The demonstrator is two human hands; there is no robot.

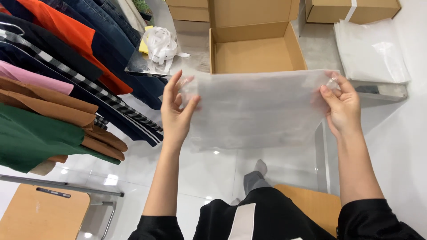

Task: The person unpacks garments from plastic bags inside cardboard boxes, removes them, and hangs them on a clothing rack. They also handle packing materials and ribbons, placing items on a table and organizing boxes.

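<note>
Hands, left [175, 111] and right [341, 104], pinch a frosted bag [258, 109] veiling the box's [255, 46] front.

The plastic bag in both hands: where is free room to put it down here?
The open cardboard box is bare inside, just beyond the frosted plastic bag held by the left hand and right hand. The stack of bags at the right has a flat top. Crowded: the hanging clothes and the white ribbon bundle at the left.
</note>
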